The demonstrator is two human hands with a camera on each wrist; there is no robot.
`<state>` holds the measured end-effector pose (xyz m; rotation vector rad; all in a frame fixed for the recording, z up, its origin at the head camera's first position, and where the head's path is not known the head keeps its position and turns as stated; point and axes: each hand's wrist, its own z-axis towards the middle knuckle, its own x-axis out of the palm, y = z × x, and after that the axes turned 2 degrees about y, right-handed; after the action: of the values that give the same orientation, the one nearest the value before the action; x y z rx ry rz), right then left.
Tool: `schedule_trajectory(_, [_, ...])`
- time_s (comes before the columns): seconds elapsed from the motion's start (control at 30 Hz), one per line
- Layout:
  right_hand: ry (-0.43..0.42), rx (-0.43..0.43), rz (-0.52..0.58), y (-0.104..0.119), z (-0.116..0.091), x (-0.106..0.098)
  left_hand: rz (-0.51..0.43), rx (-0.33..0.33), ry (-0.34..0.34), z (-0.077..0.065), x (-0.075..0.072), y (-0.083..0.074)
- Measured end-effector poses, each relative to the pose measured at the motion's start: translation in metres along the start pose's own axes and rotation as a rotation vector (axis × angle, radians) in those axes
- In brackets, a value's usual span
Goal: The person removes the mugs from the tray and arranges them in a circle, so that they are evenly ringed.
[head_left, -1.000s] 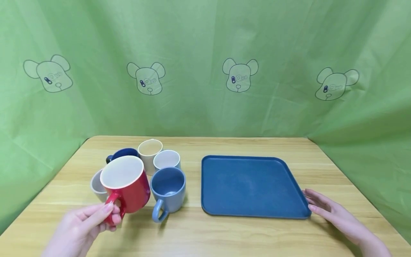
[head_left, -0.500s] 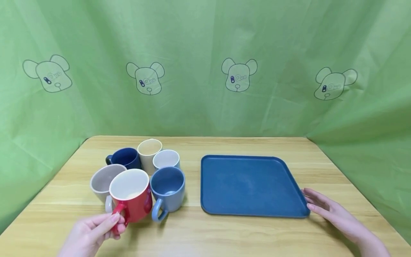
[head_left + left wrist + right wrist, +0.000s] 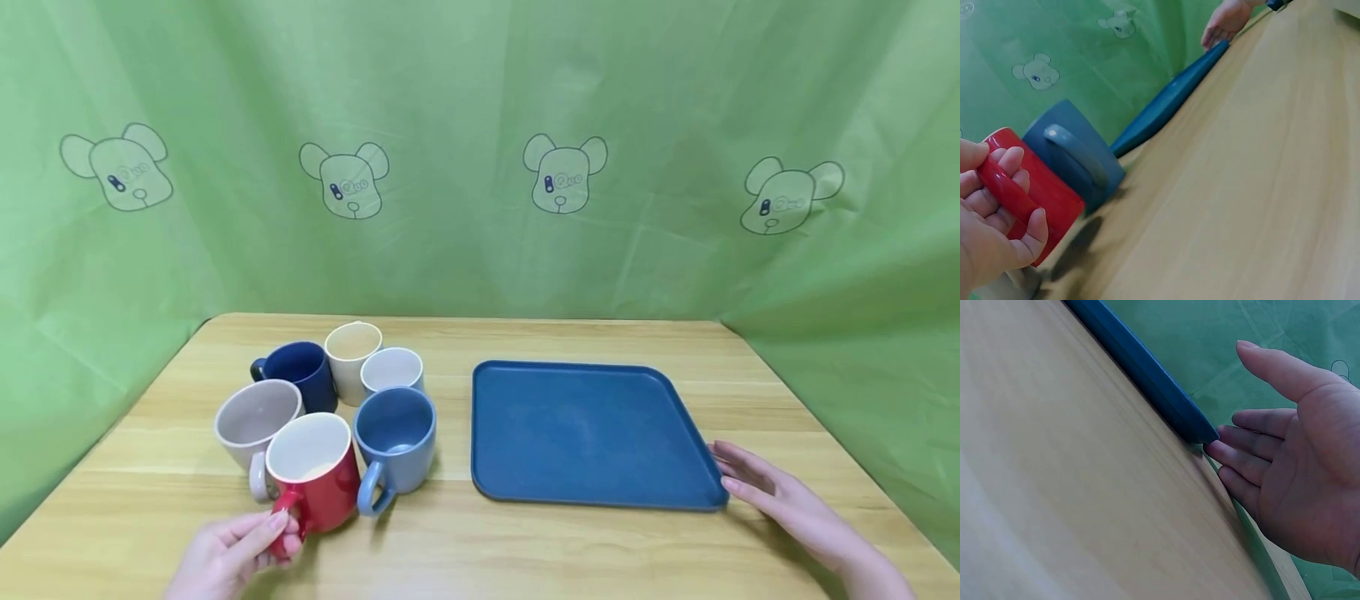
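My left hand [image 3: 234, 550] pinches the handle of a red mug [image 3: 330, 492] with a white inside. In the left wrist view the mug [image 3: 1054, 194] appears slightly above the table, its shadow apart from its base. A light-blue mug [image 3: 405, 458] stands just to its right, and a pale grey mug [image 3: 243, 454] to its left and behind. My right hand [image 3: 787, 504] lies beside the near right corner of a blue tray [image 3: 592, 433]. Its fingers are extended, and the fingertips [image 3: 1213, 449] seem to touch the tray's corner in the right wrist view.
Behind the red mug stand a dark-blue mug [image 3: 318, 387], a cream mug [image 3: 348, 379] and a small white mug [image 3: 393, 375]. All are close together on the left of the wooden table [image 3: 562, 550]. A green curtain [image 3: 450, 258] hangs around the table.
My left hand has lowered the red mug and brought it nearer and a little rightward, uncovering the grey and dark-blue mugs. The right hand and the tray stay in place.
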<state>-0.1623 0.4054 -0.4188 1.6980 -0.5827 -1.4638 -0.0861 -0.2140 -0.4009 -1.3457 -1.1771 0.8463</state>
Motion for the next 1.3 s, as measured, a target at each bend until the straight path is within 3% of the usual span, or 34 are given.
schedule_trajectory(0.27, [0.000,-0.008,-0.008,-0.001,-0.001,-0.001,0.043,0.033,-0.047,0.003,0.001,0.012])
schedule_trajectory(0.43, [0.002,-0.007,-0.002,0.000,-0.002,-0.001,0.028,0.095,-0.015,0.006,0.001,0.018])
schedule_trajectory(0.67, [0.004,0.006,0.006,-0.001,-0.007,-0.001,-0.005,0.105,0.019,0.009,-0.001,0.022])
schedule_trajectory(0.83, [-0.001,0.019,0.007,-0.003,-0.008,-0.003,0.009,0.119,0.002,0.012,0.001,0.021])
schedule_trajectory(1.0, [-0.010,0.005,-0.001,-0.004,-0.010,-0.003,0.202,0.050,-0.175,0.014,0.008,0.014])
schedule_trajectory(1.17, [-0.024,0.003,-0.025,0.001,-0.008,-0.002,0.532,-0.030,-0.436,0.009,0.018,0.000])
schedule_trajectory(1.23, [-0.017,0.010,-0.032,0.004,-0.005,-0.003,0.650,-0.062,-0.500,0.006,0.018,-0.010])
schedule_trajectory(1.3, [-0.015,0.004,-0.063,0.008,-0.002,-0.004,0.755,-0.075,-0.518,0.002,0.016,-0.024])
